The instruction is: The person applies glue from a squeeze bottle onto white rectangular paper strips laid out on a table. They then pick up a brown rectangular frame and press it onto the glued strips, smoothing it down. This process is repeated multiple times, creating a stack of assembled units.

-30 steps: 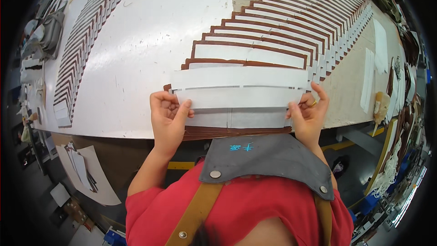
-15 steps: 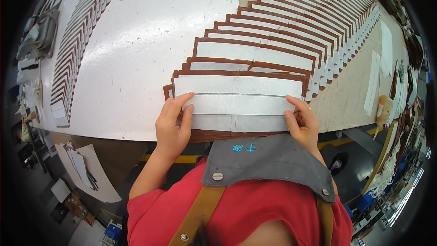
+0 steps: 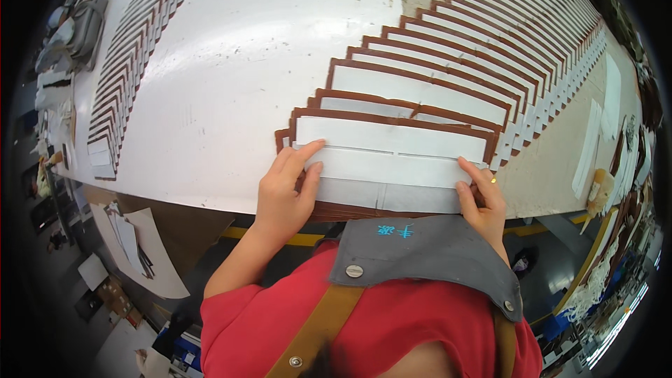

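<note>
White, slitted, flat strip (image 3: 388,163)

White strip (image 3: 388,166), left hand (image 3: 288,186) and right hand (image 3: 484,197) at opposite ends

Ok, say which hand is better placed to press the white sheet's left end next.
Likely the left hand: it is at that end of the white sheet, while the right hand is at the opposite end.
</note>
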Available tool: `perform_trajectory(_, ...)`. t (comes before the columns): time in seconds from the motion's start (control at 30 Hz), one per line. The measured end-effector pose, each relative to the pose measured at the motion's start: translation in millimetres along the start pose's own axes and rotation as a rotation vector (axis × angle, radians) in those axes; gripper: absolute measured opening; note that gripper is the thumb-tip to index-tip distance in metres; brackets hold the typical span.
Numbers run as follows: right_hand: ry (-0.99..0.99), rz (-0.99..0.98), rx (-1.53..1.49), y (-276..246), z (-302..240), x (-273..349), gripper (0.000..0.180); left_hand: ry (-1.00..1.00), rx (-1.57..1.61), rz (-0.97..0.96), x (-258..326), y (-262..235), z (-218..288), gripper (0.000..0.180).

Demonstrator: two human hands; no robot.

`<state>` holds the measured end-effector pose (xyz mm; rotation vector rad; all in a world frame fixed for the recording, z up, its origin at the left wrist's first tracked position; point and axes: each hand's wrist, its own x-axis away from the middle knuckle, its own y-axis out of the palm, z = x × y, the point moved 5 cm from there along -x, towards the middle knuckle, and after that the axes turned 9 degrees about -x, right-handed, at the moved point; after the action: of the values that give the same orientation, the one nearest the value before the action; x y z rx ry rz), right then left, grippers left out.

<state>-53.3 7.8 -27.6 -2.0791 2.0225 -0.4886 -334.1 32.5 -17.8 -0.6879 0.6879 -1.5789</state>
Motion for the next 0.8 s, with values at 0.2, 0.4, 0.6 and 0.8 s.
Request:
perform_trajectory(0.2,-0.002,-0.012,0.05,-0.3,-1.1,-0.3,0.037,-0.015,0.043,0.012,-1.0,-0.4,-1.9,0.03)
perform_trajectory(0.4,-0.02,-0.016,0.055,-1.1,-4.4,-0.6,0.038,-0.024,-0.006,-0.022,-4.1,0.1,-1.1,0.03)
perform_trajectory(0.6,-0.042,-0.066,0.057,-1.3,-7.4,-5.3,0.042,-0.012,-0.163,-0.048,-2.6,-0.1,2.6,0.031)
perform_trajectory(0.8,-0.013,-0.073,0.047,-1.8,-8.5,-4.9,0.045,0.009,-0.214,-0.035,-3.3,1.0,4.7,0.032)
